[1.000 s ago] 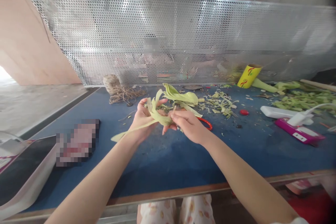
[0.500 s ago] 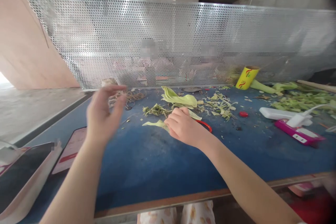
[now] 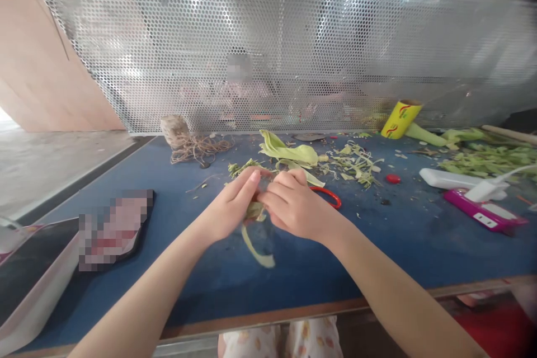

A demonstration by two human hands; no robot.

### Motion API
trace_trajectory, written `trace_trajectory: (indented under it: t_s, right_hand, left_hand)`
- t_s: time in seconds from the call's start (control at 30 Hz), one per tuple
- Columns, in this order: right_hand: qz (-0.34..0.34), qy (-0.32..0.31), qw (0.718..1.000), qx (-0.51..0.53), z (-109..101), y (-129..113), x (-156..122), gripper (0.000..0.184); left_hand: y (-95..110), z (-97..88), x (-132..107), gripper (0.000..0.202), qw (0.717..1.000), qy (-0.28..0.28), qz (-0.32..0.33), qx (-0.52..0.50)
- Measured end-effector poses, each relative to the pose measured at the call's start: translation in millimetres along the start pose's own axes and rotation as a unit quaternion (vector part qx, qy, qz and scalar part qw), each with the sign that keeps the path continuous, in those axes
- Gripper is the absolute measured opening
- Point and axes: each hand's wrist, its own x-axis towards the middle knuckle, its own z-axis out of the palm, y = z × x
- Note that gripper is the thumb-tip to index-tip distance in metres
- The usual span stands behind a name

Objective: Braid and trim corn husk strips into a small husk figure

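Note:
My left hand [image 3: 235, 201] and my right hand [image 3: 300, 207] meet over the middle of the blue table, fingertips touching. Both are closed on a pale green leaf strip [image 3: 257, 249], which looks like corn husk; its curled tail hangs below the fingers. The pinched part is mostly hidden. Just beyond my hands lies a larger green husk [image 3: 289, 152]. A small bunch of dried greenish stems [image 3: 240, 168] is partly covered by my left hand. From behind my right wrist a red loop handle [image 3: 331, 196] sticks out.
Husk scraps [image 3: 354, 165] litter the table's back. A twine ball [image 3: 175, 130], yellow roll [image 3: 401, 119], red cap [image 3: 393, 178], magenta power strip [image 3: 482, 212] and phone [image 3: 121, 224] surround the work area. A perforated metal screen [image 3: 251, 28] stands behind, with a person beyond it.
My left hand has come down and right from above the table's left side to meet my right hand. The leaf strip's end now hangs toward me. The view has tilted down slightly.

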Motion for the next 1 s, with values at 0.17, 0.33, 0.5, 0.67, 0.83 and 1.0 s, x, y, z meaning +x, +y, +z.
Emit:
trace_trajectory:
  t_s: [0.17, 0.33, 0.5, 0.67, 0.83, 1.0]
  right_hand:
    - [-0.003, 0.025, 1.000, 0.010, -0.2, -1.1, -0.4, 0.023]
    - [0.002, 0.006, 1.000, 0.013, 1.5, 0.6, -1.0, 0.022]
    - [0.028, 0.007, 0.999, 0.039, 1.3, 1.1, 0.0, 0.025]
    - [0.014, 0.013, 0.999, 0.026, 1.5, 0.3, 1.6, 0.026]
    - [0.028, 0.047, 0.996, 0.068, 1.4, -1.0, 0.7, 0.028]
    - [0.068, 0.081, 0.981, 0.165, 1.7, -3.8, 0.4, 0.026]
  left_hand:
    - [6.1, 2.1, -0.3, 0.037, 0.999, -0.008, 0.036, 0.012]
    - [9.6, -4.0, 1.3, 0.036, 0.990, 0.024, 0.053, 0.128]
    - [9.2, -2.7, 0.1, 0.031, 0.985, 0.080, 0.067, 0.139]
    - [7.3, 11.2, -0.8, 0.027, 0.990, 0.108, 0.063, 0.059]
    - [6.6, 19.6, -4.2, 0.025, 0.986, 0.158, 0.060, -0.007]
    - [7.4, 21.5, -7.6, 0.020, 0.958, 0.253, 0.122, 0.052]
